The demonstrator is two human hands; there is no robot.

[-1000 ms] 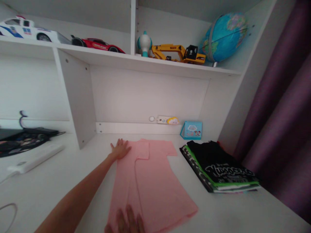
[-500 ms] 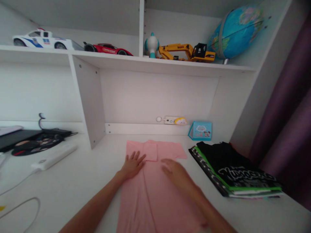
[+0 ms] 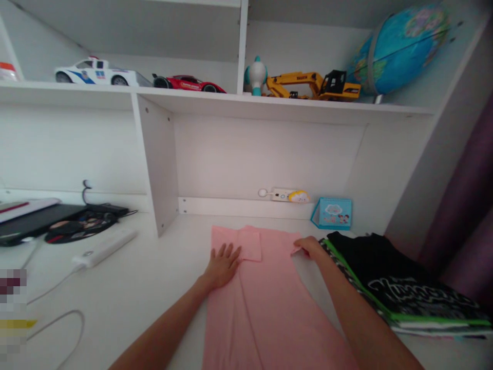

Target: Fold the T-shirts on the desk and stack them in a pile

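Note:
A pink T-shirt (image 3: 277,298) lies spread on the white desk, its left side folded inward with that sleeve lying flat over the body. My left hand (image 3: 223,264) rests on the folded part, palm down and fingers spread, just beside the turned-over sleeve. At the shirt's right sleeve, my right hand (image 3: 309,247) pinches the sleeve edge between thumb and fingers. The shirt's lower end runs out of view at the bottom.
Folded clothes, black on top (image 3: 385,267), are stacked at the right. A blue desk calendar (image 3: 334,214) stands behind. A white power strip (image 3: 106,249) with its cable lies left. Toys, including an excavator (image 3: 316,85), and a globe (image 3: 404,49) sit on the shelf above.
My right hand has moved from above the shirt's middle out to its right sleeve and taken hold of the edge. My left hand stays on the fold. The view has shifted slightly left.

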